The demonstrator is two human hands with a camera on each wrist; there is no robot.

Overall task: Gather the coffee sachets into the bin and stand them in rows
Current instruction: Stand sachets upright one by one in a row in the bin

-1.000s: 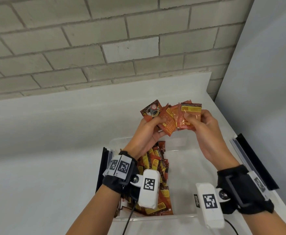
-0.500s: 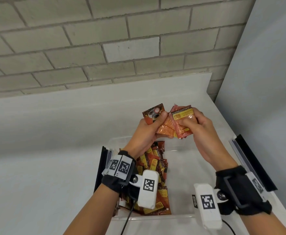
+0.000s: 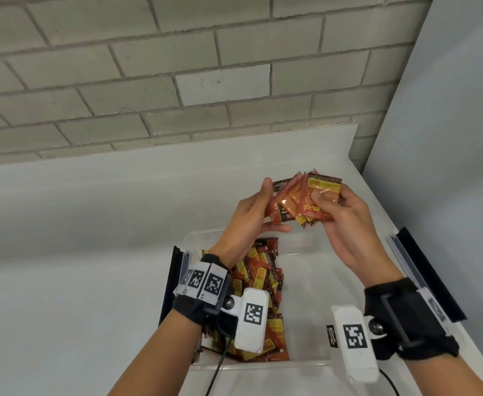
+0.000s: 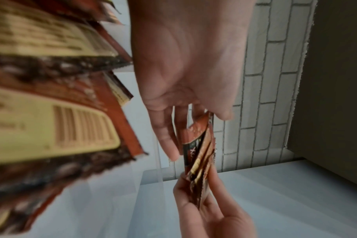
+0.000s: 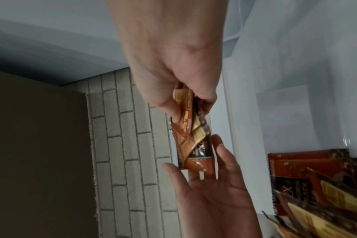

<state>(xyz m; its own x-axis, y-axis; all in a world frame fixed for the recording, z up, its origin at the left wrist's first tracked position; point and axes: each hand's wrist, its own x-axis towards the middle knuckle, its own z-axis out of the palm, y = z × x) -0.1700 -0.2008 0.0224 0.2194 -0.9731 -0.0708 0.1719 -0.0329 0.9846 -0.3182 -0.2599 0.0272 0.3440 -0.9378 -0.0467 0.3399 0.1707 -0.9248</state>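
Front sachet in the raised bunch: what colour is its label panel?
Yellow, on a red-brown sachet pinched by the right hand; the head view shows it best.

Since one second ago, the fanned sachets [image 3: 306,201] have been squared into a tighter bundle. The left hand [image 3: 251,212] has loosened, fingers now straight beside the bundle; the right hand [image 3: 340,215] alone pinches it.

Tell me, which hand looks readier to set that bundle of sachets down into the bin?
Right, probably. The right hand pinches the sachets between thumb and fingers, above the bin's bare right side. The left hand only cups their edge with straight fingers, over the sachets already inside.
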